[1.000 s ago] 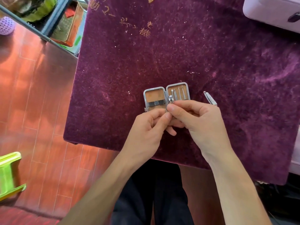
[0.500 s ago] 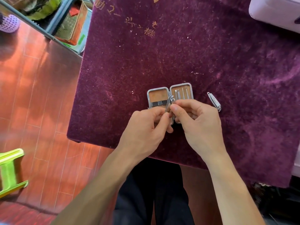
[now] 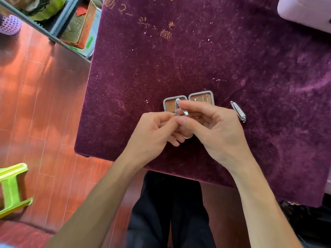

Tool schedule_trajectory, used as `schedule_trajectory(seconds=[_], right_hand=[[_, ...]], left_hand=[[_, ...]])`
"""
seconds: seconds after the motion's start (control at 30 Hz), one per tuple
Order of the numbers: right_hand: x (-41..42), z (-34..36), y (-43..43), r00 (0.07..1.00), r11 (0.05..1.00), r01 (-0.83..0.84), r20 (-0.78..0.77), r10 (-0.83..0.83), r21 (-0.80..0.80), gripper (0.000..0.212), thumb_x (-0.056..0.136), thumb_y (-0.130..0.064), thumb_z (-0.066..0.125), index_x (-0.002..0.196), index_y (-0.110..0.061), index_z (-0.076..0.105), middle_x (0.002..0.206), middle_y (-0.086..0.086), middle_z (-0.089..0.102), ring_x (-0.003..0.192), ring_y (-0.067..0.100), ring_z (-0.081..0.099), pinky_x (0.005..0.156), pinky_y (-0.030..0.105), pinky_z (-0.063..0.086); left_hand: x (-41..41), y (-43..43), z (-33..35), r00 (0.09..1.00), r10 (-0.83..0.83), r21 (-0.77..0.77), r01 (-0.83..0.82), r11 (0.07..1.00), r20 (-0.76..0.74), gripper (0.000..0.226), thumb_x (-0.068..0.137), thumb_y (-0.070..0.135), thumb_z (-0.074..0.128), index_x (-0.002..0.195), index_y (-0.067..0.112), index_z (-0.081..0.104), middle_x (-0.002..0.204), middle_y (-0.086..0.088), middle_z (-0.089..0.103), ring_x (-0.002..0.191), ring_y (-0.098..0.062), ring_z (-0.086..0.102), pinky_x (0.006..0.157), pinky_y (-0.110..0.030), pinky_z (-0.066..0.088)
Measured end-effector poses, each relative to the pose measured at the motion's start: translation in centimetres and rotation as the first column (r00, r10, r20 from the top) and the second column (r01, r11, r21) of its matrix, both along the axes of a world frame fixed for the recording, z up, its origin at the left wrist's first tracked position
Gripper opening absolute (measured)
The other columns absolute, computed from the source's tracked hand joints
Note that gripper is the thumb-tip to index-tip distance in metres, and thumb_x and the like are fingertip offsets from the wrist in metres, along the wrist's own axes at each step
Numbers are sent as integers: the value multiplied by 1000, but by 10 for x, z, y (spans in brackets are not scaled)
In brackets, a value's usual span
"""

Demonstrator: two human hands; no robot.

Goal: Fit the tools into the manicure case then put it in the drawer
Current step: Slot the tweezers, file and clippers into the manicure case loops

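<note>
The purple velvet table [image 3: 232,59] spreads bare across the upper frame; its near edge runs just below both hands. Left hand [image 3: 154,129] and right hand [image 3: 215,129] pinch a nail clipper [image 3: 177,106] over the open manicure case [image 3: 169,105] at centre. A second nail clipper [image 3: 238,111] lies just right.

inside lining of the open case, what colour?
Tan brown, inside the silver-rimmed case; the head view shows it.
</note>
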State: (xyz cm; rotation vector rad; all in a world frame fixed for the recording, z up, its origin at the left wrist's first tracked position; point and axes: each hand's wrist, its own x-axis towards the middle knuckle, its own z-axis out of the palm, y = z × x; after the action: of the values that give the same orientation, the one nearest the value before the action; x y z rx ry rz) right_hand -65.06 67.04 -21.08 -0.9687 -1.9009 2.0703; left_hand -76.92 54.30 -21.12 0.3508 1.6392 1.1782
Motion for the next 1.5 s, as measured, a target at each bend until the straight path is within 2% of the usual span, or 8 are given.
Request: schedule_trajectory(seconds=[0.13,0.3,0.57,0.8,1.03,1.13,1.37,1.5], right_hand=[[-6,-4,2,996,987,73,36,-78,140,22,97,-12,77,105,-33,80,95,-6,83,90,10,79,85,33,63],[-21,-3,5,985,936,129,69,-160,328,14,96,-24,78,96,-38,77,101,-11,74,92,9,74,80,32,61],[-38,-8,3,966,942,222,72,-247,252,6,95,-25,80,96,-31,81,91,-11,80,82,1,74,76,20,56],[-47,-8,24,992,978,80,80,-97,194,5,94,-20,81,93,-25,82,85,-12,79,75,-5,70,74,15,54],[-67,-5,39,1000,959,22,5,-24,281,14,92,-16,82,104,-23,82,86,6,80,74,15,68,75,35,60],[-72,-10,39,1000,946,14,5,-17,324,21,91,-15,82,108,-27,81,82,0,78,79,31,74,78,44,63],[-68,-29,31,998,934,-20,59,-1,356,18,91,-16,82,99,-32,80,85,-12,78,78,4,74,81,37,65],[-66,-32,33,995,938,-61,90,32,342,18,92,-17,81,100,-32,81,85,-11,78,80,5,74,84,37,64]], left_hand=[[-8,-2,-2,994,-94,-10,95,995,51,25,106,16,53,100,11,77,83,-6,80,68,-14,73,60,-21,57],[-6,-5,0,988,-151,-11,151,988,26,22,106,17,52,110,17,74,88,-6,80,68,-14,71,59,-21,56],[-8,-4,-4,996,-91,-12,91,996,-11,26,106,19,52,116,7,72,94,-4,81,67,-15,70,59,-24,57],[-16,-3,-6,995,-95,3,95,995,-28,22,104,25,57,114,15,74,89,-2,80,53,-12,62,48,-21,52],[-44,13,-10,965,111,16,-111,994,-237,14,98,19,68,102,8,76,67,4,69,44,2,48,45,-10,37],[-45,18,-14,946,128,-5,-135,991,-298,14,97,20,69,101,9,77,66,3,70,45,2,49,48,-11,38],[-26,0,-30,793,98,-65,-171,983,-601,13,97,25,67,106,22,74,87,6,71,69,-15,60,66,-22,50],[-16,-17,-35,656,-103,-112,28,993,-747,54,87,42,74,134,19,60,124,4,59,108,-10,52,95,-22,43]])
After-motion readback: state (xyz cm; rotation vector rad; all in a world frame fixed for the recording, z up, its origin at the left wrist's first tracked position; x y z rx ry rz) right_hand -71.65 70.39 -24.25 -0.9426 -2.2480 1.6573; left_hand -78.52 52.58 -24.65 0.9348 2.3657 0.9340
